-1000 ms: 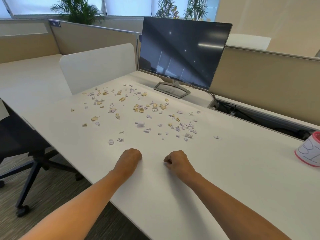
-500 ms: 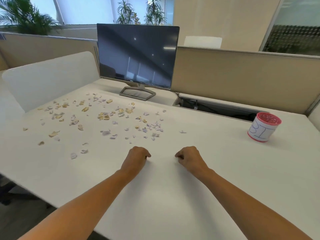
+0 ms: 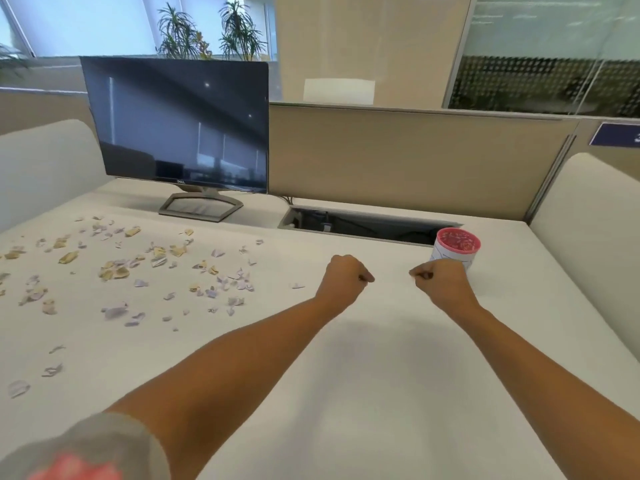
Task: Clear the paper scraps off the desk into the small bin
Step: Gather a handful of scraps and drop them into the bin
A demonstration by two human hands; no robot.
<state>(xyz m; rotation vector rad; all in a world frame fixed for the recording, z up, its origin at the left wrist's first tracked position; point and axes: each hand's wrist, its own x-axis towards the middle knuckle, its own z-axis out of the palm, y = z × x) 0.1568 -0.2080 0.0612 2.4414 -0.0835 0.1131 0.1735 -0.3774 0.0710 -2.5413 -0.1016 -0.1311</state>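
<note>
1. Head view: holding left hand (image 3: 343,277) and right hand (image 3: 441,284) clenched side by side above the white desk (image 3: 381,375). Nothing seen inside either. Probably a ready pose before gathering.
2. Torn yellow and lilac paper scraps (image 3: 156,261) strewn at left, well apart from the small white pink-rimmed bin (image 3: 441,252) just behind the right hand.
3. Versus half a second ago: lifted off the desk, nearer the bin. Scraps untouched.

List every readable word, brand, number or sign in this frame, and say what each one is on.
"DELL": lower bezel of the monitor, small but legible.
Bin wall: marker strokes, partly behind the right hand, unreadable.
Blue sign, far right: white character cut off by the frame edge, unreadable.
Sleeve: pink print, too blurred to read.
</note>
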